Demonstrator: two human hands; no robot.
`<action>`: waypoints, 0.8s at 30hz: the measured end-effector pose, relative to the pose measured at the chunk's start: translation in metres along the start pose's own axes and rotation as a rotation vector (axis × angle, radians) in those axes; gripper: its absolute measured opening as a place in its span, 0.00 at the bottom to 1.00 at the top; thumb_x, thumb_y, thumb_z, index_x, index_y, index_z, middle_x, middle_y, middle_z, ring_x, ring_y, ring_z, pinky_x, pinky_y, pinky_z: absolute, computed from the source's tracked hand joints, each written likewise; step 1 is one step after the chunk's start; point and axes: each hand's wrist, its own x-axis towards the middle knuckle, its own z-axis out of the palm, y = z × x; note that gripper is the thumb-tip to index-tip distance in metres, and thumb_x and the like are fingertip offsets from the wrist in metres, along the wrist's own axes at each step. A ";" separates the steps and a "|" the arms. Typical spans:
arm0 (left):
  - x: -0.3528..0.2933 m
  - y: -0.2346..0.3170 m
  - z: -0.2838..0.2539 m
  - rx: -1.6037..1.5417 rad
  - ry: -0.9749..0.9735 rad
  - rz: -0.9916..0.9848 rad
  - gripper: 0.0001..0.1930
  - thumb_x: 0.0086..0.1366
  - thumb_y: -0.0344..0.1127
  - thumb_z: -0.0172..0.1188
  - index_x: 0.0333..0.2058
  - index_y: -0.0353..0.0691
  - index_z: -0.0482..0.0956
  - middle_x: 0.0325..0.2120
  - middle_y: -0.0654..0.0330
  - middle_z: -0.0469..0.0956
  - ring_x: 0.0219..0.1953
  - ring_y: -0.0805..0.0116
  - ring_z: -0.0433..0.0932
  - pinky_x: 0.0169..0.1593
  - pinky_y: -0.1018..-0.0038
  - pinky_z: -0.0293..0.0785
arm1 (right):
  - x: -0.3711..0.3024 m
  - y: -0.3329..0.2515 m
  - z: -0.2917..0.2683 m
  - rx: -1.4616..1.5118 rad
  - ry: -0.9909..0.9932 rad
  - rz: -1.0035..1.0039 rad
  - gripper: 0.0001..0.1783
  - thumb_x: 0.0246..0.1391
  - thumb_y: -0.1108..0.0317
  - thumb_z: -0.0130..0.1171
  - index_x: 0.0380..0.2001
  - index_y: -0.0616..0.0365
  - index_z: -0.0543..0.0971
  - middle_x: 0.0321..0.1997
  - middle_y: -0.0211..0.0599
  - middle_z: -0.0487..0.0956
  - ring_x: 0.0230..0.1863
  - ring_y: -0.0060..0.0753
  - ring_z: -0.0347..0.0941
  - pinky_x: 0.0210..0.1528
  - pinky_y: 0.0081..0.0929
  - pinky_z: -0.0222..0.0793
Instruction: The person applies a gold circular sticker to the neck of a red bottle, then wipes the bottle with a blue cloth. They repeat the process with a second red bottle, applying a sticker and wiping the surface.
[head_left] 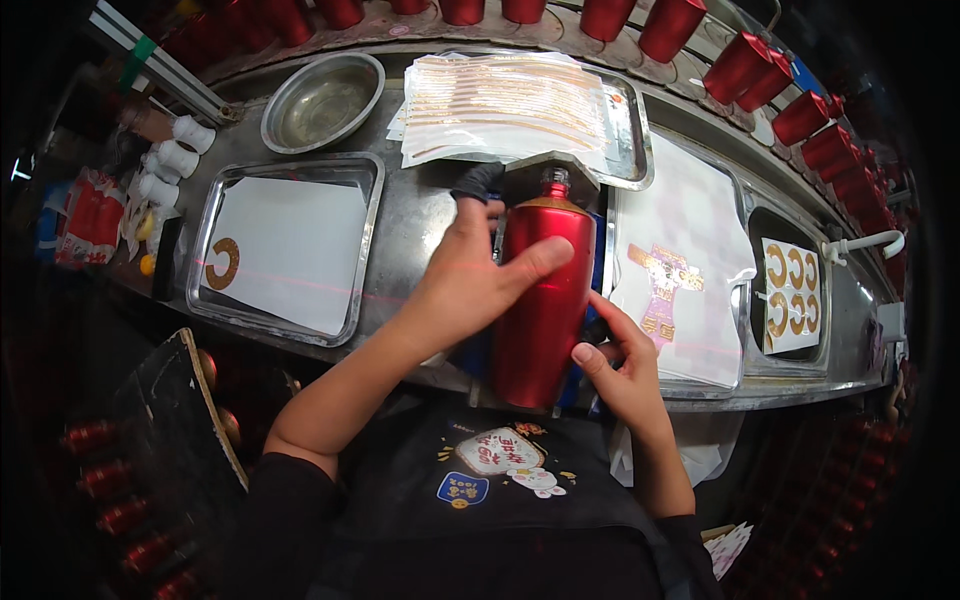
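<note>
A glossy red bottle (540, 330) with a gold shoulder band and a dark neck lies in front of me, neck pointing away, at the bench's near edge. My left hand (485, 265) is wrapped over its upper left side, the thumb on its front and a black covering on a fingertip. Lower down, my right hand (625, 370) grips the bottle's right side with thumb and fingers. Behind the neck, a grey metal holder (552, 160) partly shows. To the right, a gold and pink cross-shaped decal (662, 285) lies on white sheets (700, 220).
At left, a steel tray (372, 215) holds white paper with one gold C-shaped decal (222, 263). Beyond are a steel bowl (322, 102) and stacked gold-striped sheets (505, 105). A sheet of gold C shapes (790, 295) sits at right. Red bottles (670, 25) line a curved conveyor (400, 40).
</note>
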 end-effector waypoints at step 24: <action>0.121 0.023 -0.081 0.392 0.395 0.230 0.15 0.52 0.31 0.71 0.29 0.33 0.70 0.22 0.52 0.81 0.28 0.55 0.83 0.33 0.63 0.76 | 0.092 -0.080 -0.018 -0.179 0.263 -0.320 0.27 0.54 0.72 0.65 0.59 0.57 0.78 0.42 0.32 0.77 0.25 0.10 0.65 0.28 0.12 0.62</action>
